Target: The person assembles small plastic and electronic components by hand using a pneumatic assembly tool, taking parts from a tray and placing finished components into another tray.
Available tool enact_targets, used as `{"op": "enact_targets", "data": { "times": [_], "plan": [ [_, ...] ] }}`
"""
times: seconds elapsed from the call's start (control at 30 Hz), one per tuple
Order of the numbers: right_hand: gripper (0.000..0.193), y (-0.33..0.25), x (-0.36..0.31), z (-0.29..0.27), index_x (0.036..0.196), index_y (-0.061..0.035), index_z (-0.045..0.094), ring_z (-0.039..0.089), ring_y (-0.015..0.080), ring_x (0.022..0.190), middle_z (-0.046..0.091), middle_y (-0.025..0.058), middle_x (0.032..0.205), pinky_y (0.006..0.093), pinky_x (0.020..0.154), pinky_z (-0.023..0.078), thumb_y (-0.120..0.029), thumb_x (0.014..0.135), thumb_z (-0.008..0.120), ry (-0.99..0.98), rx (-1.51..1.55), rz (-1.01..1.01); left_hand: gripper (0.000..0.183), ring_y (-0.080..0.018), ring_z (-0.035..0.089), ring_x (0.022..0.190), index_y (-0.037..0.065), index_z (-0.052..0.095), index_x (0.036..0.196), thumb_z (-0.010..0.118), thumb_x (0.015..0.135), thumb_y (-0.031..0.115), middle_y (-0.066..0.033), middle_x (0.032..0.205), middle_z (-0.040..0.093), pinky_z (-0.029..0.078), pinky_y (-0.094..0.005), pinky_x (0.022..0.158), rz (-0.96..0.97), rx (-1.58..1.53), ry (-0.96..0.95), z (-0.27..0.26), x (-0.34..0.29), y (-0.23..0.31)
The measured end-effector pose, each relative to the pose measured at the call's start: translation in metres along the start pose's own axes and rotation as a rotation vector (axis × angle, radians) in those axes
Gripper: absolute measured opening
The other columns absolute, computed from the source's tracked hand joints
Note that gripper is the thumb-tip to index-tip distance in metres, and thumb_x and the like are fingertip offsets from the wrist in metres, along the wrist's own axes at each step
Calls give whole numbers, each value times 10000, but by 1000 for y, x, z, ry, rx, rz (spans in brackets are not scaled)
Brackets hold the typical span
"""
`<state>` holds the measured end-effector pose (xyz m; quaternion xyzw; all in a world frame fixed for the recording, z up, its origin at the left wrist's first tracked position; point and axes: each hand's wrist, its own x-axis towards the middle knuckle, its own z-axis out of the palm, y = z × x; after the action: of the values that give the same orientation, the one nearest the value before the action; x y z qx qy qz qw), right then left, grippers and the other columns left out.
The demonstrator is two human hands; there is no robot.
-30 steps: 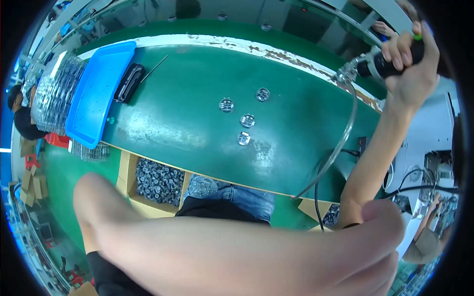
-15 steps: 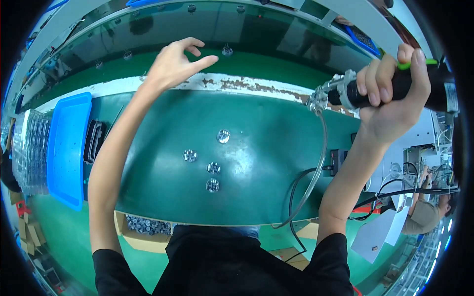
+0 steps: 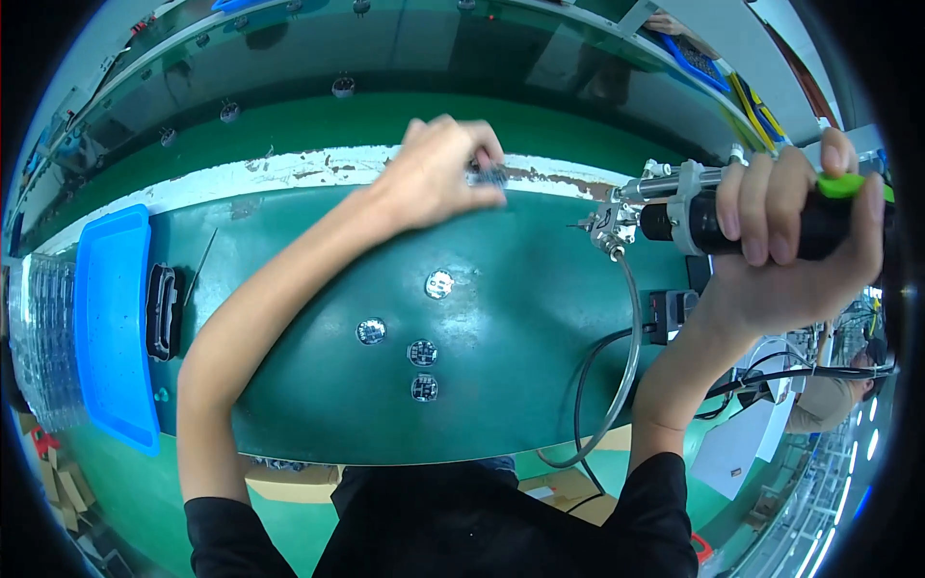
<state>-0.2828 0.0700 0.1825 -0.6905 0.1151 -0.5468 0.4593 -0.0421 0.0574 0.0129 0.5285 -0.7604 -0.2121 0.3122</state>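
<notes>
My left hand (image 3: 445, 171) is over the white, worn ledge behind the bench, its fingers closed round a small round electronic part (image 3: 488, 176), blurred by motion. My right hand (image 3: 785, 226) grips the black body of a dispensing gun (image 3: 708, 217), thumb by its green lever (image 3: 841, 187). The gun's metal valve head (image 3: 609, 223) points left, with a thin needle tip and a clear hose hanging from it. Between my arms, several round circuit boards lie on the green mat: one farther back (image 3: 439, 284), one to the left (image 3: 371, 331), and two nearer me (image 3: 422, 353).
Beyond the ledge, a green strip carries more round parts (image 3: 343, 87). On the left stand a blue tray (image 3: 118, 328), a dark holder (image 3: 164, 313) and stacked clear trays (image 3: 43, 337). Hose and black cable (image 3: 581, 385) loop over the mat's right side near a black box (image 3: 672, 313).
My left hand has moved right and nearer, and closed on the round part that stood on the green strip. The gun in my right hand sits slightly lower and farther right in view.
</notes>
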Motion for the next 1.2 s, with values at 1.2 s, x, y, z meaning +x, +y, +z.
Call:
{"op": "enact_targets", "data": {
  "times": [1.2],
  "plan": [
    [354,70,-8,49,1011,-83,521,320,101,418,343,-41,532,284,486,367,-363,1083,316,-204,216,181,421,-209,509,1144,74,700,1075,877,767,301,-14,1136,677,308,-391,1023,90,-89,-278,14,-41,2]
  ]
}}
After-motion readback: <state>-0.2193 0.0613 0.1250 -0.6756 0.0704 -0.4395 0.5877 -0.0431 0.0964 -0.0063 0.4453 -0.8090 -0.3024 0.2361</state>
